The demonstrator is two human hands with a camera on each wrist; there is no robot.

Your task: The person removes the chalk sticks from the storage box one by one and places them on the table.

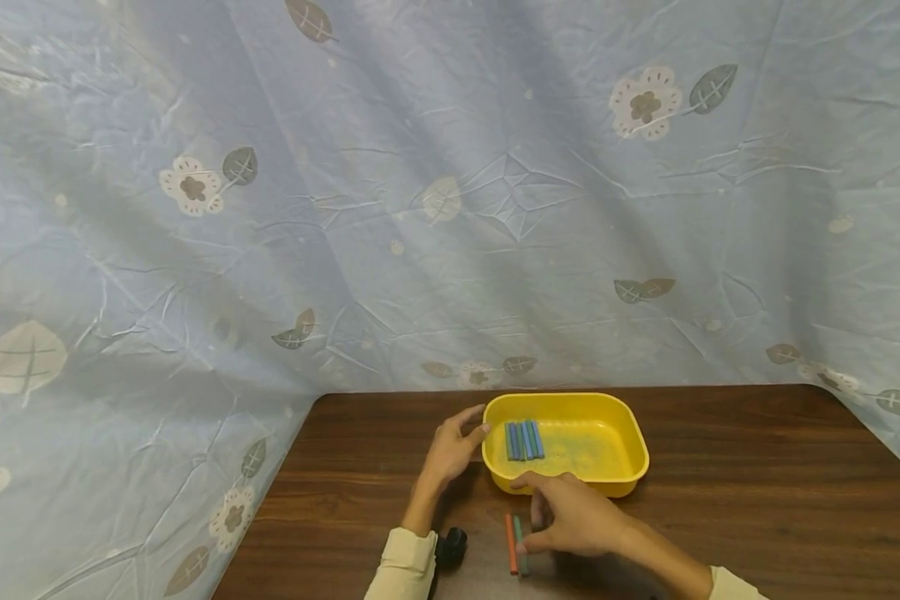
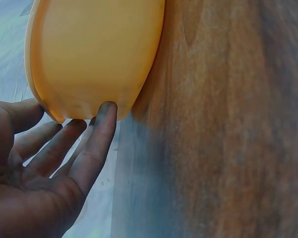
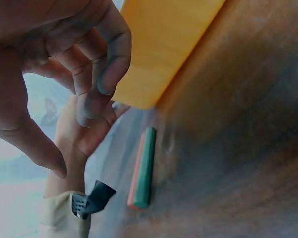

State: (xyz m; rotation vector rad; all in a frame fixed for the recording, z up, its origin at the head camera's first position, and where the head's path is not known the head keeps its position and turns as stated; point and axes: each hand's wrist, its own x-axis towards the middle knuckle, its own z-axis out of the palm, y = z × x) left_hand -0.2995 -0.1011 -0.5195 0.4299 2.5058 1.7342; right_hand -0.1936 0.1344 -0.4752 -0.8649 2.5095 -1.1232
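A yellow plastic tub (image 1: 630,477) stands on the table, with several blue and green chalk sticks (image 1: 523,440) side by side at its left end. My left hand (image 1: 450,450) holds the tub's left end, thumb at the rim and fingertips against the outer wall (image 2: 97,59). In front of the tub, a red chalk stick (image 1: 511,543) and a green chalk stick (image 3: 146,166) lie close together on the table. Over them hovers my right hand (image 1: 577,517), its fingers loosely bent and thumb apart, with nothing between them in the right wrist view.
Bluish chalk dust (image 1: 577,446) covers part of the tub's floor. The dark wooden table (image 1: 757,467) reaches back to a pale blue flowered cloth (image 1: 450,275) hanging behind and at the sides. A black device (image 1: 452,547) is strapped at the left wrist.
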